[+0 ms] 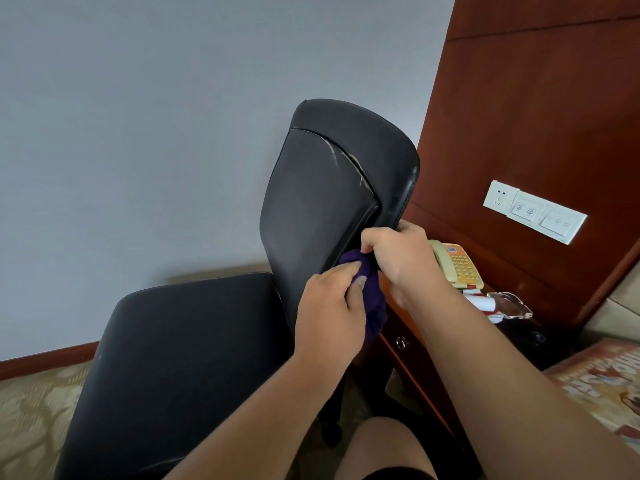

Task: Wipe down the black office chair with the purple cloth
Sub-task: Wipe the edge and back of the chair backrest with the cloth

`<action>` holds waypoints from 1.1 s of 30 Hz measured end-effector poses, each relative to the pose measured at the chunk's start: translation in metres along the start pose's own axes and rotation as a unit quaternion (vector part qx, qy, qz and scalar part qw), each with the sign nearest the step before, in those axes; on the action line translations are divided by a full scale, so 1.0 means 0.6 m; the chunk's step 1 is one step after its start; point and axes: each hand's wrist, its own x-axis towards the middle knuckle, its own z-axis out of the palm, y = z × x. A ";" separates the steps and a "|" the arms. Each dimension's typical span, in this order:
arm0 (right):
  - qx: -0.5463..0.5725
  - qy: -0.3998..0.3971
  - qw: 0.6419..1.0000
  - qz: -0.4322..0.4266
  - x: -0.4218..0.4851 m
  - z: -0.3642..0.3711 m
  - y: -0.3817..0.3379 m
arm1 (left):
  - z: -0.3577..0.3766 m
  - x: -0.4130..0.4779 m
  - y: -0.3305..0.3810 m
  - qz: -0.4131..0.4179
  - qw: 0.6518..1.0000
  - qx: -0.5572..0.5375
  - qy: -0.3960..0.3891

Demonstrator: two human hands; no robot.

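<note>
Head view. Looking down at black chair (322, 202), side-on, close to grey wall (138, 116). Backrest upright, tipped slightly, pale scuffs along top seam. Seat lower left, above patterned carpet (27, 417).

Purple cloth (375, 306) bunched at right edge of backrest, low down, touching chair edge. Loose end hanging down between both hands, in front of wooden counter (408, 355).

Left grip (329, 306): curled round cloth from left side. Thumb pressed onto top of bunch, thumbnail showing. Other fingers wrapped behind fabric, mostly hidden. Pressed tight on cloth, no gap seen.

Right grip (398, 261): just above and right of left grip, knuckles up, fingers folded inward round top of bunch, hard against backrest edge. Not spread. Fingertips hidden, so depth of hold impossible to tell. Also touching chair edge, or looks so.

Grips nearly touching, cloth between.

Behind right grip: beige phone (457, 265) with orange keypad panel on counter. Beside phone, red-and-white wrapper (481, 303) and crumpled clear plastic (512, 303). Round drawer knob (400, 342) on counter front. White wall plates (533, 213) on red-brown panel (536, 98). Patterned bedcover (606, 386) lower right. Bare knee (381, 448) bottom centre.
</note>
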 end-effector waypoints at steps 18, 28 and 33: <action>-0.032 0.018 0.999 -0.022 -0.013 0.004 0.000 | 0.012 -0.051 0.023 -0.171 0.981 -0.041 -0.082; 0.027 0.002 1.000 0.001 -0.010 0.002 0.006 | -0.004 -0.034 0.013 -0.066 0.994 -0.009 -0.090; 0.026 0.005 1.000 -0.011 -0.011 0.001 0.008 | -0.009 -0.043 0.007 -0.101 0.990 -0.016 -0.094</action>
